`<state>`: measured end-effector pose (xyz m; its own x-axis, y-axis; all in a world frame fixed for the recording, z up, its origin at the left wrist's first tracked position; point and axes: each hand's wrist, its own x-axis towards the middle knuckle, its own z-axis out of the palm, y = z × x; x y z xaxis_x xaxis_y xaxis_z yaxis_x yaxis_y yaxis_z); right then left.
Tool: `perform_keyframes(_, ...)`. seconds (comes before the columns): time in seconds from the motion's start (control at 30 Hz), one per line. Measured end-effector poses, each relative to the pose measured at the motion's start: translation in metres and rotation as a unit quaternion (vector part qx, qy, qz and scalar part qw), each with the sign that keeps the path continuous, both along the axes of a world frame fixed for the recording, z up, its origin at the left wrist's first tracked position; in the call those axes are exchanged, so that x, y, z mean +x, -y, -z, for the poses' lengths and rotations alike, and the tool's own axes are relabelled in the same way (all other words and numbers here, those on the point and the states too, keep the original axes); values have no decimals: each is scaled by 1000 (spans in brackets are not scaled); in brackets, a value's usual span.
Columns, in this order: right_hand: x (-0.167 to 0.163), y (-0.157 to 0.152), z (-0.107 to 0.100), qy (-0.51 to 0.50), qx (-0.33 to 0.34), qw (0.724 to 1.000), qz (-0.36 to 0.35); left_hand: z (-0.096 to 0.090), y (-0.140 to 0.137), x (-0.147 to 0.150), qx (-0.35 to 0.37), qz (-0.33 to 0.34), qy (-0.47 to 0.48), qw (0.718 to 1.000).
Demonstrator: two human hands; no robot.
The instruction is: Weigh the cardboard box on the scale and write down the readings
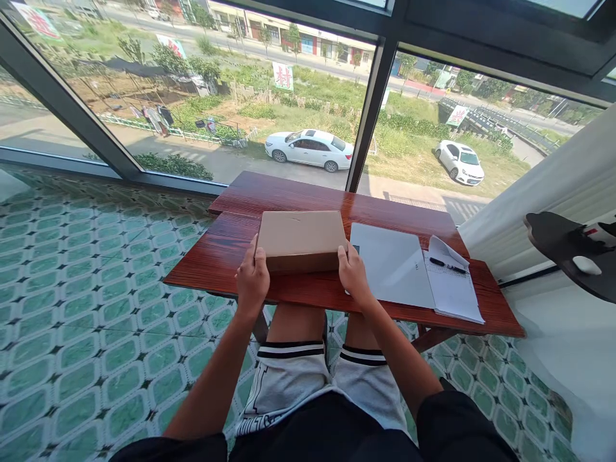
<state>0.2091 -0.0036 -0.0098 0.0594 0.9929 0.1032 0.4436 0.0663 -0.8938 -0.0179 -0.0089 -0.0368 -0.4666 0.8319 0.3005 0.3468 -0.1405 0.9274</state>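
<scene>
A closed brown cardboard box is at the left-middle of a reddish-brown wooden table. My left hand grips its near left corner, thumb on the front edge and the other fingers along the side. At the near right corner, my right hand holds the box the same way. Most of my fingers are hidden behind the box's sides. Whether its underside rests fully on the wood, I cannot tell. Just right of my right hand lies a closed silver laptop.
White papers with a black pen on them lie right of the laptop. Large window panes with a dark frame stand behind the table. A dark shelf-like object juts in at the right, by a pale curtain.
</scene>
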Motion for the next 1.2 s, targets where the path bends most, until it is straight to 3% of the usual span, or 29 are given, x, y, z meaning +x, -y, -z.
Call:
perform_keyframes(0.5, 0, 2, -6, -18, 14, 1000, 9, -20, 0, 3, -20, -33, -39, 998)
perform_keyframes(0.7, 6, 6, -13, -29, 33, 999, 12, -30, 3, 10, 13, -25, -46, 999)
perform_keyframes(0.97, 25, 11, -22, -37, 51, 997, 40, -56, 9, 34, -38, -25, -112, 993)
perform_keyframes(1.2, 54, 17, -26, -38, 86, 992, 87, -66, 9, 64, -24, 13, -132, 991)
